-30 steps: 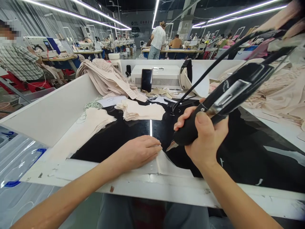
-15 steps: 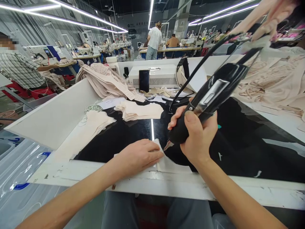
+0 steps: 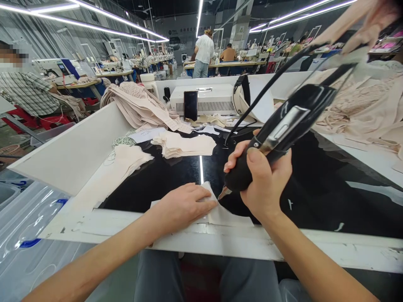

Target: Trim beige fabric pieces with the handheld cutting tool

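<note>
My right hand (image 3: 262, 176) is wrapped round a black corded electric cutter (image 3: 291, 119) with a metal plate on its side. Its pointed, copper-coloured tip (image 3: 224, 193) reaches the edge of a small pale fabric piece (image 3: 225, 216) at the front of the table. My left hand (image 3: 185, 205) lies flat on that fabric, fingers stretched out, just left of the tip. What lies beneath the palm is hidden. Farther back on the black table surface (image 3: 141, 188) rests a stack of cut pale fabric pieces (image 3: 189, 144).
More pale fabric (image 3: 122, 157) lies at left beside a white board (image 3: 72, 151). Behind stand a white vented box (image 3: 214, 100) and a phone (image 3: 190, 105). Heaped fabric (image 3: 374, 100) fills the right. A blurred hand shape (image 3: 374, 25) shows at top right; I cannot tell whose.
My right hand and the cutter have shifted slightly right, with the tip still at the fabric's edge. My left hand stays almost in place on the fabric.
</note>
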`<state>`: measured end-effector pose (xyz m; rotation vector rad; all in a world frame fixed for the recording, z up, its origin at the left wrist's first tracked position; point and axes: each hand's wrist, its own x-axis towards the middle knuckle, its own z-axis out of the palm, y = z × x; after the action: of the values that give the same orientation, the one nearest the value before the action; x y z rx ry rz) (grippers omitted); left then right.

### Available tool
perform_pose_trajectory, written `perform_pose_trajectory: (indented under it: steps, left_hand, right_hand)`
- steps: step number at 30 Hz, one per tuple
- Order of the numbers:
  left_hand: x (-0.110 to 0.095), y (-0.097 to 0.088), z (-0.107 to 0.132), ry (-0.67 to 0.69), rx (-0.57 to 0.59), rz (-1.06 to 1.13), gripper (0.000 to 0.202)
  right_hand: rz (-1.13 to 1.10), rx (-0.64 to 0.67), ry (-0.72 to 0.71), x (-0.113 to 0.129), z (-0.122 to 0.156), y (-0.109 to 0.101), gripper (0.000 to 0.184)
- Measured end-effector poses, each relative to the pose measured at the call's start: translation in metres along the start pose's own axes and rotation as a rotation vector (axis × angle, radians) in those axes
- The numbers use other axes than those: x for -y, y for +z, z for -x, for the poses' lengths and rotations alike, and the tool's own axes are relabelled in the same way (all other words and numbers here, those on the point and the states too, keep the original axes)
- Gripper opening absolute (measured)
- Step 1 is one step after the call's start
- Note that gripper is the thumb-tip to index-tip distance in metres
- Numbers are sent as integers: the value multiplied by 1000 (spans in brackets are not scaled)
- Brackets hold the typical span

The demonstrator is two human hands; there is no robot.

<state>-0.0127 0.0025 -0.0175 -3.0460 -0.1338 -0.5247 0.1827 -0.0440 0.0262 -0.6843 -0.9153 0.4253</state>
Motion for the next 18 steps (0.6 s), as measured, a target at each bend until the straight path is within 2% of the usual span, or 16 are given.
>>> perform_pose_trajectory:
  steps: [4, 11, 15, 18]
  left_hand:
    - [0, 2, 1, -10, -3, 9, 22]
    - [0, -2, 2, -25, -13, 36, 23]
    - [-5, -4, -2, -22, -93, 18, 27]
    - [-16, -4, -8, -46, -147, 41, 27]
  right_hand:
    - [3, 20, 10, 1, 2, -3, 39]
    - [10, 14, 16, 9, 1, -5, 33]
    - [0, -49, -19, 26, -1, -11, 33]
    - [33, -78, -8, 35, 2, -19, 36]
